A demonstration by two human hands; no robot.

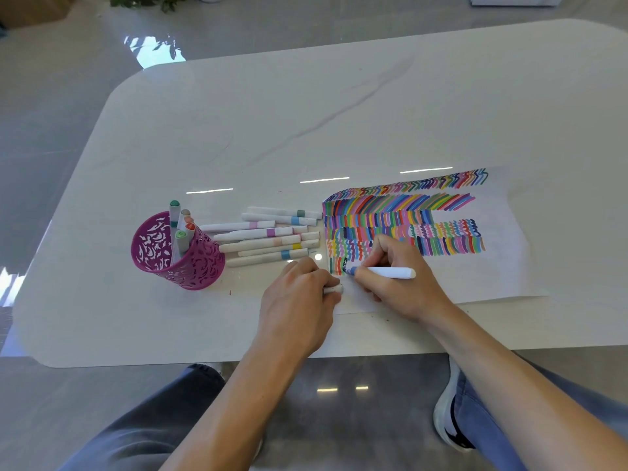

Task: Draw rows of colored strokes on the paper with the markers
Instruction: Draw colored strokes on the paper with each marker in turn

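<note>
A white sheet of paper [503, 266] lies on the table, covered with several rows of colored strokes. My right hand [397, 277] grips a white marker [387, 272] with a blue band, its dark tip touching the paper at the left end of the lowest row. My left hand [299, 300] rests at the paper's left edge, its fingers curled round a small white cap [333, 289]. Several white markers [268, 237] lie side by side left of the paper.
A magenta cut-out pen cup [180, 256] holding several markers stands at the left on the white table [306, 113]. The table's front edge runs just below my hands; my knees and a shoe show beneath it.
</note>
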